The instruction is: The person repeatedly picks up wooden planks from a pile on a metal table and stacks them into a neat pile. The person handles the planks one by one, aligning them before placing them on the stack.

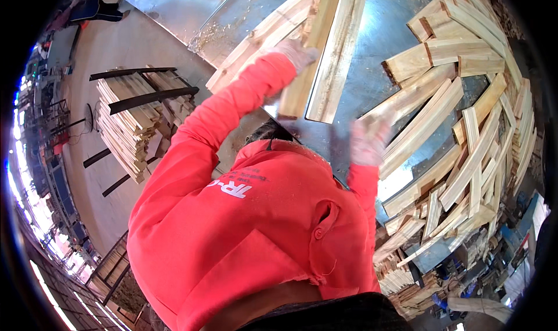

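Note:
My left hand [297, 56], in a pale glove, is closed at the left side of a thick wooden board [318, 46], its fingertips against the board. Right beside that board lies a second, paler plank [339, 57] with a dark streak along it. My right hand [370, 142], also gloved, is smeared by motion and its fingers cannot be made out. It is near the close end of a plank [410, 95] on the right. Further pale boards [256, 47] lie to the left, partly behind my left hand and forearm.
All this lies on a shiny metal table [383, 31] with wood shavings [218, 34] at its far left. A heap of loose planks [476, 156] covers the right side. On the floor at left, a stack of boards [131, 118] sits among dark bars. Another person [99, 9] is at the far left.

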The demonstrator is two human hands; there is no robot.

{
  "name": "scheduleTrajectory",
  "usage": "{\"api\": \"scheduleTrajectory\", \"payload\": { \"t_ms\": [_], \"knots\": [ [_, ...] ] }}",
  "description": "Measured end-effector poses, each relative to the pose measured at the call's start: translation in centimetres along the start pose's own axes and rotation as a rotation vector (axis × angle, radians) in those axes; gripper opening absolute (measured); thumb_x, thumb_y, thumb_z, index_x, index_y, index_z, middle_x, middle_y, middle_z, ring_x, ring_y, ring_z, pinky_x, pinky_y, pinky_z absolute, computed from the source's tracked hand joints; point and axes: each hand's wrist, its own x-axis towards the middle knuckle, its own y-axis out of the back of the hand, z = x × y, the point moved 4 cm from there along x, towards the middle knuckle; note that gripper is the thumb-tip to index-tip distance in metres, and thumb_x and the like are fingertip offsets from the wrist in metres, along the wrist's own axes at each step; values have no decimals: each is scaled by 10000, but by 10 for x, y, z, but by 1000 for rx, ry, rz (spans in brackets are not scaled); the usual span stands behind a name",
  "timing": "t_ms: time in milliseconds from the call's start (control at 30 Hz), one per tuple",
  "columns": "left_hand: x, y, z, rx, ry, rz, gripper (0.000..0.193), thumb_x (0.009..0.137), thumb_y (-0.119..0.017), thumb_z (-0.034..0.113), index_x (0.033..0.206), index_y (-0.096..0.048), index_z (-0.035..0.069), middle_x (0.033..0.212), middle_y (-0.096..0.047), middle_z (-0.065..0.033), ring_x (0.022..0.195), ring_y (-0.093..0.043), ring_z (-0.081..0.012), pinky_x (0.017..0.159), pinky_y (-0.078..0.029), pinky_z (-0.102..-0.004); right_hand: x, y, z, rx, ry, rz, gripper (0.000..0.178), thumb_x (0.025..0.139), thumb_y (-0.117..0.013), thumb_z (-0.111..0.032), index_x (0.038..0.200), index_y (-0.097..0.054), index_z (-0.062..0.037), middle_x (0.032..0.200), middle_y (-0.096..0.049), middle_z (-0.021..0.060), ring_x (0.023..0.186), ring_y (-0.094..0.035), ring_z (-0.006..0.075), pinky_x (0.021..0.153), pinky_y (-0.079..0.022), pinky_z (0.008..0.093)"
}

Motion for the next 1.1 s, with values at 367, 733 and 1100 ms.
{"api": "scheduleTrajectory", "payload": {
  "t_ms": [367,733,1100],
  "knots": [
    [2,44,-80,713,-55,220,1095,657,-758,537,1495,-196,112,1533,-215,-249,1372,-306,-426,1082,-314,-496,30,-121,3,674,-401,-411,1019,657,-804,-118,1514,-255,-153,1064,-551,155,902,-583,260,740,-525,349],
    [82,40,-157,-201,-115,-147,663,784,-670,349,1348,-462,68,1082,-660,-208,1026,-634,-342,889,-491,-392,45,-161,-52,-646,-282,-178,1247,651,-802,-397,1539,25,-113,1470,-271,303,1368,-306,424,1153,-245,416],
    [17,37,-76,256,-92,3,987,784,-622,641,1486,-238,64,1276,-579,-226,1139,-592,-377,960,-459,-420,-7,-194,-72,47,-385,-715,984,741,-779,-260,1495,-181,-58,1143,-619,162,961,-625,270,871,-507,348]
  ]
}}
